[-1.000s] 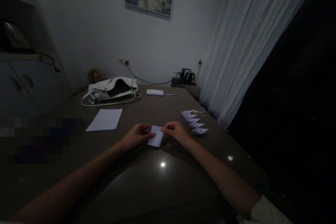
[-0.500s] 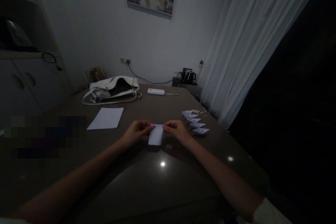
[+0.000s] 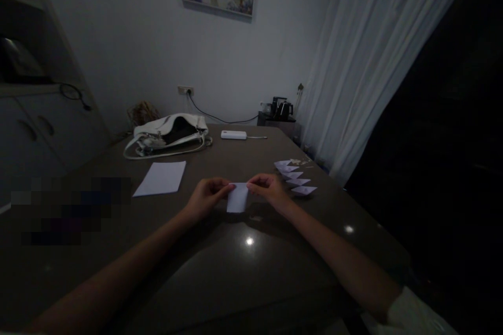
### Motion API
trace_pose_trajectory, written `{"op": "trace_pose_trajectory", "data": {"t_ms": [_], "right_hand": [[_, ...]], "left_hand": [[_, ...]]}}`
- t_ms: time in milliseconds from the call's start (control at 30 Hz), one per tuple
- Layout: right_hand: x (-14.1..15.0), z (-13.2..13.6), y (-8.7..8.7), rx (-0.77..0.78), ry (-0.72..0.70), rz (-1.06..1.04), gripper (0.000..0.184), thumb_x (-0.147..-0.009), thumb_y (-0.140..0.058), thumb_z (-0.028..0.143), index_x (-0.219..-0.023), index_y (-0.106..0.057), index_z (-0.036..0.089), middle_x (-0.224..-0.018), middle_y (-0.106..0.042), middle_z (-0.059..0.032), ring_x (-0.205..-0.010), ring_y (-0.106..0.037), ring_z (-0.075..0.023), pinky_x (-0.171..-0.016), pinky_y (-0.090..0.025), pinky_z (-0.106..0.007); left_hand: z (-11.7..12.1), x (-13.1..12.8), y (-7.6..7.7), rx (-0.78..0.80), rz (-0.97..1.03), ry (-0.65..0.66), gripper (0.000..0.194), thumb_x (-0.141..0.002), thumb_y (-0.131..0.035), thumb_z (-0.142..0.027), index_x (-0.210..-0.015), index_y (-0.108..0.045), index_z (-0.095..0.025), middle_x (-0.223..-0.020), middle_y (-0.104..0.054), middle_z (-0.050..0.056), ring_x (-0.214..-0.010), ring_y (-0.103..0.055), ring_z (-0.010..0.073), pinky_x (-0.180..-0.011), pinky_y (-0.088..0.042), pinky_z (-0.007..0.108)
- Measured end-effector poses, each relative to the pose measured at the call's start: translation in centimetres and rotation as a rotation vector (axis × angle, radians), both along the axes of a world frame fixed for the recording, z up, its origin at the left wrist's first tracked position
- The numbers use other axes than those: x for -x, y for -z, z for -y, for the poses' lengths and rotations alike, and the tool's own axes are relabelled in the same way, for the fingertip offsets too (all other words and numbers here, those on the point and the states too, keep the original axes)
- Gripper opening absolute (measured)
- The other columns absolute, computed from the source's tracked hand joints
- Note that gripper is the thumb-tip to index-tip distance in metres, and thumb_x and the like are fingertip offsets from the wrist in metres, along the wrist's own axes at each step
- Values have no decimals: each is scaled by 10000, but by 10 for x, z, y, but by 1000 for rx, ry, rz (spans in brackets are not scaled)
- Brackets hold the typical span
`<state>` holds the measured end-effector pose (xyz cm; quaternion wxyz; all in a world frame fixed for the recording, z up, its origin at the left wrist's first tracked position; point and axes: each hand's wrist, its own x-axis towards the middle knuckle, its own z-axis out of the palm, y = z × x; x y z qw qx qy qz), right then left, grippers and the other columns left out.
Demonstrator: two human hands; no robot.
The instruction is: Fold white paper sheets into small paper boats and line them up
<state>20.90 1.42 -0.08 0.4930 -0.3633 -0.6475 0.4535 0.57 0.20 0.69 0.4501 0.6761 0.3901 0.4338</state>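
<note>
Since a second ago the left thumb has moved from the side of the folded white paper point(image 3: 238, 200) up to its top left corner. The left hand point(image 3: 206, 198) and right hand point(image 3: 271, 191) pinch its two top corners, over the dark table point(image 3: 275, 267). Folded paper boats point(image 3: 303, 190) crowd close beside the right hand, small pale bits point(image 3: 301, 162) behind them. Paper sheets point(image 3: 161, 178) lie left; farther back sit a white handbag point(image 3: 157, 129) and a white power bank point(image 3: 233, 135).
</note>
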Motion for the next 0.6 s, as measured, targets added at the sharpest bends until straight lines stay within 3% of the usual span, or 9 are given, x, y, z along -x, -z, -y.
{"op": "trace_pose_trajectory", "data": {"t_ms": [333,600], "right_hand": [[0,1,-2,-65,21,9,174,-664,-709,330,-680,-657,165,-628,-627,2,-576,-554,-111,-596,-448,-243],[1,0,2,-62,22,53,225,-642,-723,328,-762,-657,150,-739,-668,-24,-663,-605,-133,-667,-479,-262]], "left_hand": [[1,-1,0,1,18,3,343,-726,-664,-455,-797,-647,-119,-752,-687,58,-695,-626,181,-650,-498,272],[2,3,-1,-195,-121,-97,340,-781,-607,-449,-760,-642,-111,-640,-635,29,-588,-568,143,-516,-401,209]]}}
